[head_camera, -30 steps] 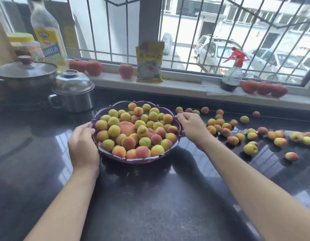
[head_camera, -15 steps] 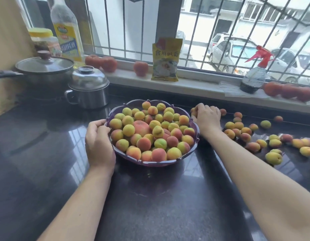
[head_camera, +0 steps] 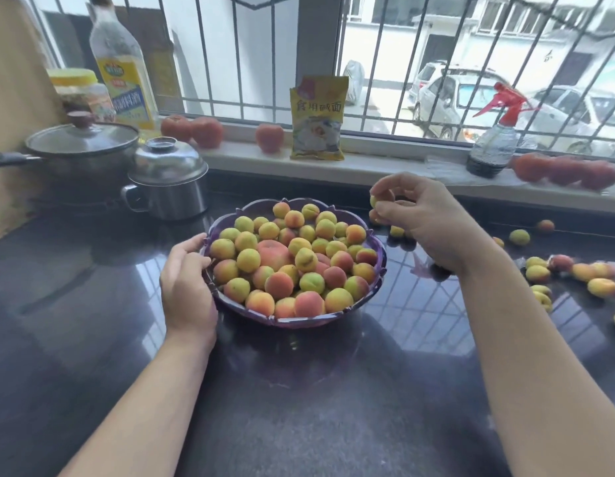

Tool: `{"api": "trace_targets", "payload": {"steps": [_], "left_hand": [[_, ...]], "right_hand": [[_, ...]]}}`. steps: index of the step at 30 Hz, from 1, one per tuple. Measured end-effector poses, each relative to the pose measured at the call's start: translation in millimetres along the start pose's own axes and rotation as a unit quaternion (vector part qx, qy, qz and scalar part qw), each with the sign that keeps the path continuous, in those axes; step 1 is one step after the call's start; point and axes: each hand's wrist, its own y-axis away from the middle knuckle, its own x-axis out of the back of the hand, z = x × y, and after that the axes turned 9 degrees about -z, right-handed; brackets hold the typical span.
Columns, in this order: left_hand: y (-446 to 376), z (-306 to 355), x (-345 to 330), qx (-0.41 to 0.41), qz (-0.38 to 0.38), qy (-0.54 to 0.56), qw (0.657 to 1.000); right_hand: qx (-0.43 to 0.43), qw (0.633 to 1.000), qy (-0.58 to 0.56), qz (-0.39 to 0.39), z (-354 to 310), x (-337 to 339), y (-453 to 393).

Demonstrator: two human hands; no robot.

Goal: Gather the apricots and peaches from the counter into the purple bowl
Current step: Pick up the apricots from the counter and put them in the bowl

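Since half a second ago, the right hand (head_camera: 426,222) has lifted off the dark counter (head_camera: 299,390) with fingers curled round small apricots (head_camera: 380,201), now raised at the purple bowl's (head_camera: 295,320) two o'clock, just past its rim. Piled with fruit, the bowl sits mid-counter. At its nine o'clock the left hand (head_camera: 189,287) grips the rim, and loose apricots (head_camera: 540,270) lie scattered at three o'clock.

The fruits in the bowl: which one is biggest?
The pinkish-red peach left of centre in the purple bowl; it dwarfs the small yellow-orange apricots around it.
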Motion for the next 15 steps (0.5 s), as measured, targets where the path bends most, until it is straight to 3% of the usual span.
{"api": "trace_targets", "payload": {"steps": [3,8,15], "left_hand": [[0.1,0.3,-0.7,0.000,-0.009,-0.006,1.000],[1.3,1.4,-3.2,-0.005,-0.017,-0.006,1.000],[4.3,5.0,-6.6,-0.014,-0.013,-0.012,1.000]], "right_hand": [[0.006,1.000,0.002,0.008,-1.2,-0.4,-2.4],[0.009,0.988,0.154,0.027,12.0,-8.8,-14.2],[0.005,0.966,0.260,0.003,20.4,-19.9,-19.7]]}}
